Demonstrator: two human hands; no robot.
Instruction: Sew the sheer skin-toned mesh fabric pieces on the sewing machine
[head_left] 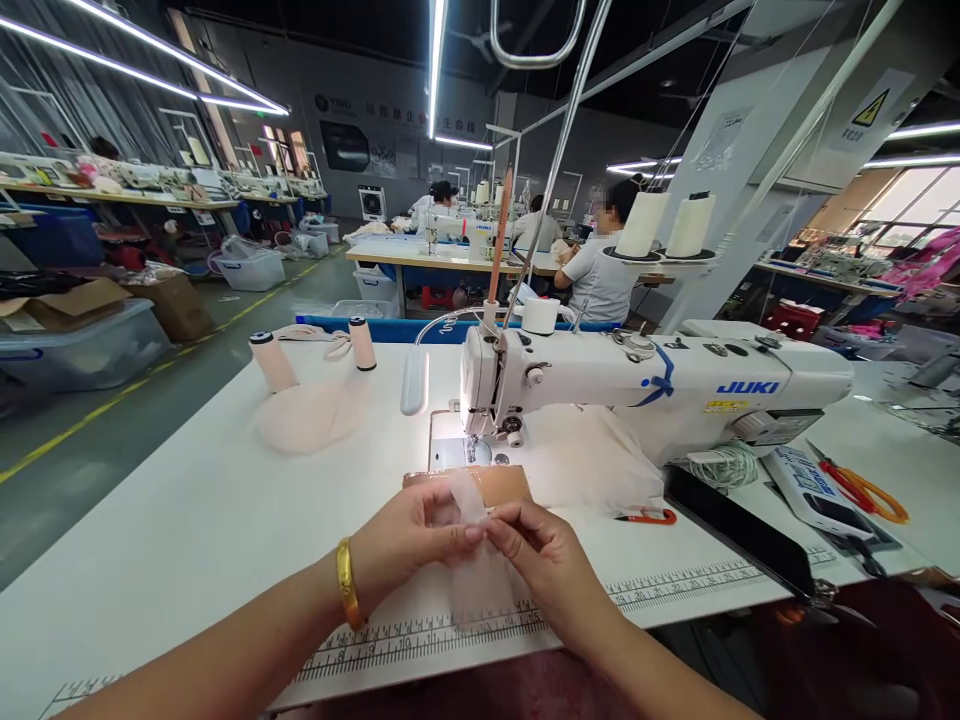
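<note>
Right at the tabletop's (187,520) near edge, a sheer pale fabric piece (474,560) hangs over the printed ruler strip (420,632), pinched at its top between the left hand (409,540) and right hand (544,560), fingertips meeting. Just behind stands the white sewing machine (660,385); orange scissors (862,490) lie well apart to the right.

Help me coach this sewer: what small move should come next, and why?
Probably slide the mesh forward to the presser foot: both the left hand and right hand pinch it short of the machine.
</note>
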